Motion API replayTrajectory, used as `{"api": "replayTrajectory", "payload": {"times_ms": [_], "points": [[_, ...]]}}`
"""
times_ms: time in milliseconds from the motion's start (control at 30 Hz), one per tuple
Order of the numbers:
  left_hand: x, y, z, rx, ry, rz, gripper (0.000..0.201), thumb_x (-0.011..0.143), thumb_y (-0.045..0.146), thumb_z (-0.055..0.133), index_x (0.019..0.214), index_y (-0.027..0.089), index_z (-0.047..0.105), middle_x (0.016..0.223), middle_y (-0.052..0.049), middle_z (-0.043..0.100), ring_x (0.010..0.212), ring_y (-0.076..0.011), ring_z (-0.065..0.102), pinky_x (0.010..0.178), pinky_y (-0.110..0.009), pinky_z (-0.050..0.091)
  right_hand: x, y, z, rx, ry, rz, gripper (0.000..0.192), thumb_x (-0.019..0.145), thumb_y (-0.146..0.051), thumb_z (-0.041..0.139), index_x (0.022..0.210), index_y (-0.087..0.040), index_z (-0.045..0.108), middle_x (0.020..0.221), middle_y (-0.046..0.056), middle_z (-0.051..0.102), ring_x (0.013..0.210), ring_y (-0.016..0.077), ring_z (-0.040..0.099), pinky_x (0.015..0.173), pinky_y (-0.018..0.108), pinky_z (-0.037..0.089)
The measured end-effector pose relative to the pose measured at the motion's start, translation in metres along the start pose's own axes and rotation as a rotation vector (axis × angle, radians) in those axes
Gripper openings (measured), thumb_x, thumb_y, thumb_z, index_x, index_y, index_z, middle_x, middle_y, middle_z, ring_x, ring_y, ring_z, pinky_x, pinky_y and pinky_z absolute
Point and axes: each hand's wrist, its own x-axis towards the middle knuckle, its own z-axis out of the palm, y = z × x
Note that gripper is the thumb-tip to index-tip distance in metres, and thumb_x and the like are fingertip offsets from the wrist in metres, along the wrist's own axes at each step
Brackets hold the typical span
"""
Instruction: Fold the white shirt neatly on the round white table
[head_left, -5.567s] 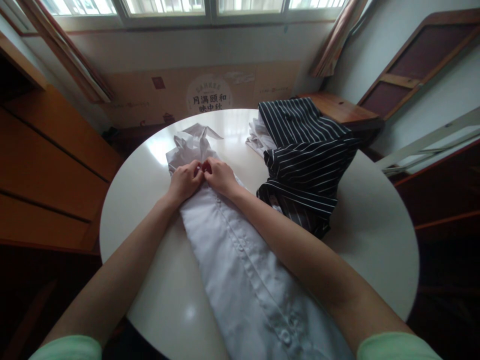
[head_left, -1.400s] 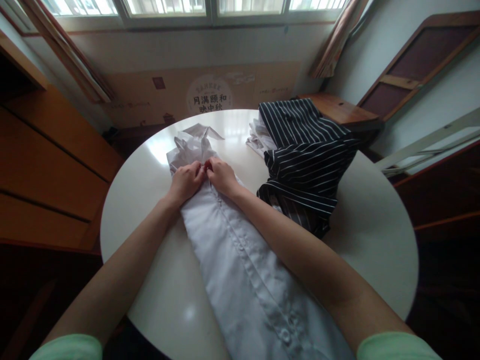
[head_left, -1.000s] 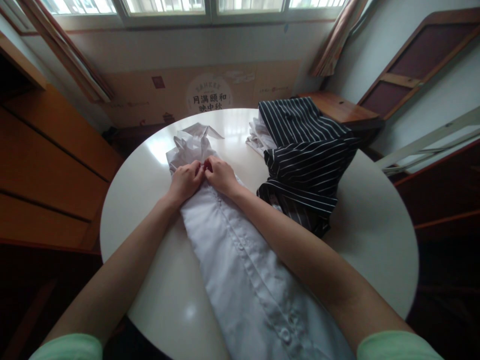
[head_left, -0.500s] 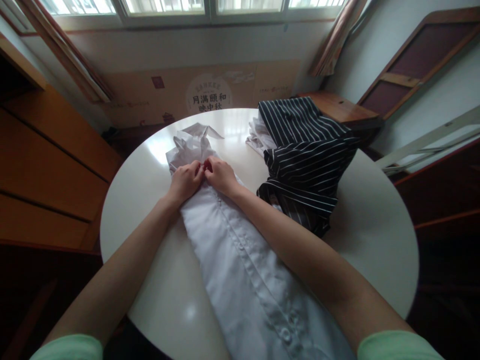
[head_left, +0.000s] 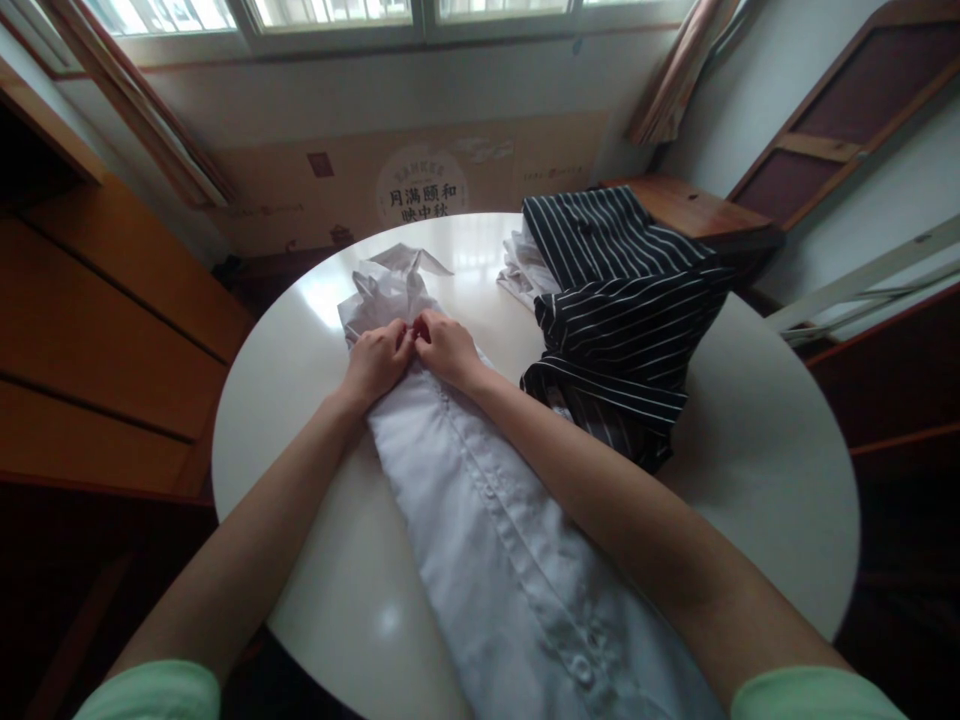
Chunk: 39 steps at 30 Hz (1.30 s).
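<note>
A white button-front shirt (head_left: 480, 520) lies lengthwise on the round white table (head_left: 337, 560), its sides tucked in so that it forms a long strip. Its collar end is crumpled and points toward the window. My left hand (head_left: 379, 360) and my right hand (head_left: 446, 348) meet at the front placket just below the collar. Both have their fingers closed in a pinch on the shirt's cloth there; the fingertips hide whatever button may be between them. Further down, small buttons run along the placket toward me.
Right of the shirt lies a heap of black-and-white striped cloth (head_left: 630, 310), partly over some folded white cloth (head_left: 519, 268). Behind the table stand a flat printed cardboard panel (head_left: 300, 190) and a small wooden table (head_left: 690, 205). A wooden cabinet (head_left: 112, 320) is on the left.
The view has shifted slightly, so everything sits a little further right. Both hands stay at the same spot on the shirt, still pinching it.
</note>
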Motion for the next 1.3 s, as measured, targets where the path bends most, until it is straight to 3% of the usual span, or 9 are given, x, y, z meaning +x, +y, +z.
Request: {"api": "replayTrajectory", "payload": {"times_ms": [1300], "points": [[0.0002,0.0017,-0.0010,0.003,-0.019,-0.005,0.029,0.091,0.030,0.033,0.085,0.016,0.058,0.082,-0.011,0.067,0.079,-0.0256,0.063,0.071,-0.031,0.040,0.0000,-0.0013,-0.0006,0.002,0.007,0.003,0.022,0.082,-0.020,0.041,0.096,-0.015,0.059,0.094,0.006,0.065,0.083,0.0149,0.057,0.074,0.025,0.041]]}}
